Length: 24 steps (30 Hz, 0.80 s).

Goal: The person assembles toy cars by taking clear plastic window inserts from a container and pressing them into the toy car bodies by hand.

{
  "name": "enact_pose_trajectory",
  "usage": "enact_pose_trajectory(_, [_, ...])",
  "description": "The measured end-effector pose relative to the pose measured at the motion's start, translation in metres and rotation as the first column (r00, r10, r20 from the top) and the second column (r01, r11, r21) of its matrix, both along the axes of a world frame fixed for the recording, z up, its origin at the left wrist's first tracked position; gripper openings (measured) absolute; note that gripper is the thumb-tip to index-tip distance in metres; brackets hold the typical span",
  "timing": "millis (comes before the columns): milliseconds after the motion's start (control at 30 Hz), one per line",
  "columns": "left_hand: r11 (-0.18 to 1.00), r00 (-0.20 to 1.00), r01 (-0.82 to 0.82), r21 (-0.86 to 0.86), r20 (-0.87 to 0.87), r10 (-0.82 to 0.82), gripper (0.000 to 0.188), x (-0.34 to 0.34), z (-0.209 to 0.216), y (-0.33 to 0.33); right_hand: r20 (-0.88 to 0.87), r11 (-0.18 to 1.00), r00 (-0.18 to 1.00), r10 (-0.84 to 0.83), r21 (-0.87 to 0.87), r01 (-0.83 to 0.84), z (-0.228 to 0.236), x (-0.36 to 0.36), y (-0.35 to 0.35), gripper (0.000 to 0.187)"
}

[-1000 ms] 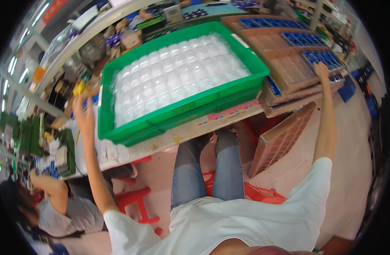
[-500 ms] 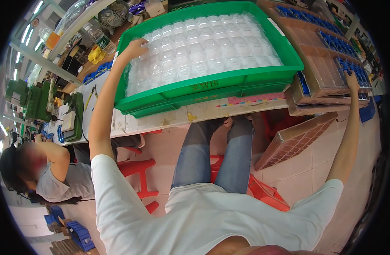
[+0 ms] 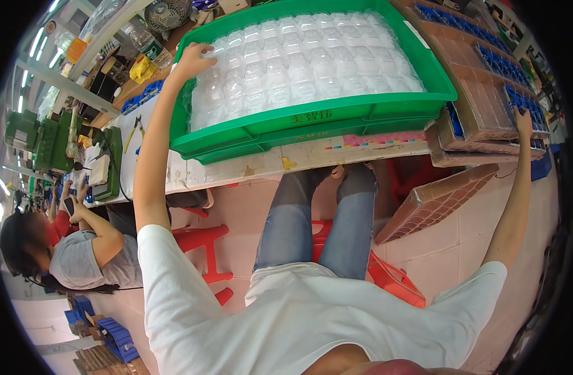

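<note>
My left hand [image 3: 196, 61] is at the left rim of a green plastic crate [image 3: 311, 115], its thumb and fingers apart beside the corner of a clear plastic tray [image 3: 299, 59]. The tray has rows of rounded pockets and covers most of the crate's inside; no separate piece shows in this hand. Far to the right, my right hand [image 3: 523, 122] reaches to the front of a row of small blue parts [image 3: 522, 103] in a cardboard box [image 3: 489, 119]. Its fingers are bent close together at the parts; what they grip is too small to make out.
Red-handled pliers cannot be confirmed, but yellow-handled pliers [image 3: 133, 132] lie left of the crate. Another cardboard box [image 3: 433, 203] leans below the table's edge. Red stools [image 3: 205, 247] stand on the floor. At the left sits a co-worker in a grey shirt [image 3: 89, 259].
The crate and table appear slightly farther right in the picture. Both my hands keep nearly the same places. The co-worker's arm has come down from near the head and a dark object shows in the hand.
</note>
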State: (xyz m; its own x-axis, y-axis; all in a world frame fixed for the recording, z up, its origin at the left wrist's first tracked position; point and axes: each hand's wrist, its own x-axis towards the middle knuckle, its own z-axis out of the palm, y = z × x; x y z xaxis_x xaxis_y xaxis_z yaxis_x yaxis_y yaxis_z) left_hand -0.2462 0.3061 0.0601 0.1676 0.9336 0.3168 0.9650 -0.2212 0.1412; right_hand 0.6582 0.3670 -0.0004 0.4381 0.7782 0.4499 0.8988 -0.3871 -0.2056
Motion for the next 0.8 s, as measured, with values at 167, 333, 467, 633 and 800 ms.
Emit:
enact_pose_trajectory(167, [0.991, 0.97, 0.104, 0.082, 0.211, -0.119, 0.032, 0.01, 0.011, -0.014, 0.025, 0.973, 0.999, 0.026, 0.23, -0.032, 0.003, 0.042, -0.013, 0.063])
enact_pose_trajectory(333, [0.981, 0.97, 0.076, 0.177, 0.215, -0.114, 0.017, 0.011, 0.024, -0.06, 0.313, 0.718, 0.949, 0.043, 0.651, -0.247, 0.025, -0.018, -0.04, 0.056])
enact_pose_trajectory(467, [0.952, 0.976, 0.021, 0.306, 0.198, -0.085, 0.008, 0.033, 0.043, -0.121, 0.008, 0.528, 0.982, 0.187, 0.842, -0.108, 0.046, -0.081, -0.108, 0.043])
enact_pose_trajectory(633, [0.741, 0.95, 0.225, 0.633, -0.31, -0.023, 0.012, 0.097, 0.041, -0.194, -0.252, 0.313, 0.514, 0.82, 0.949, -0.034, 0.046, -0.214, -0.24, 0.056])
enact_pose_trajectory(800, [0.652, 0.88, 0.368, 0.662, -0.475, -0.015, 0.019, 0.147, 0.013, -0.244, -0.471, 0.435, 0.284, 0.835, 0.882, 0.183, 0.01, -0.29, -0.311, 0.073])
